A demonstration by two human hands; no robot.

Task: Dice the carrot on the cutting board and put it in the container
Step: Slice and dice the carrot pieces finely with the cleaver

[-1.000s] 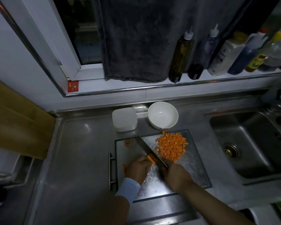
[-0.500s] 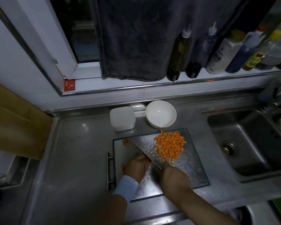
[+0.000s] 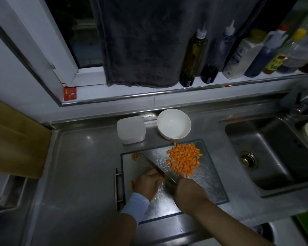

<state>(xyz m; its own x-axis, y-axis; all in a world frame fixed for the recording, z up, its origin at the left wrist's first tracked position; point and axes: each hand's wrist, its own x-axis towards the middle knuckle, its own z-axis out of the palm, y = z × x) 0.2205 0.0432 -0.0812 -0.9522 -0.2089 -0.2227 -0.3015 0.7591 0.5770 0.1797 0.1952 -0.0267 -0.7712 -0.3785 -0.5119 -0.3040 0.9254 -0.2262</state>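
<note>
Glass cutting board (image 3: 208,183), near counter's front edge: diced carrot (image 3: 184,159) lying heaped at its far right corner. Right hand (image 3: 188,192) gripping knife (image 3: 156,167). Left hand (image 3: 148,182), fingers curled, holding down carrot piece (image 3: 132,183), mostly hidden. White container (image 3: 131,129) sitting behind board.

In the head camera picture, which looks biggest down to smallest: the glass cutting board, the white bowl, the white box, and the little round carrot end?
1. Glass cutting board: biggest.
2. White bowl and white box: about alike, the bowl maybe slightly wider.
3. Round carrot end: smallest.
</note>
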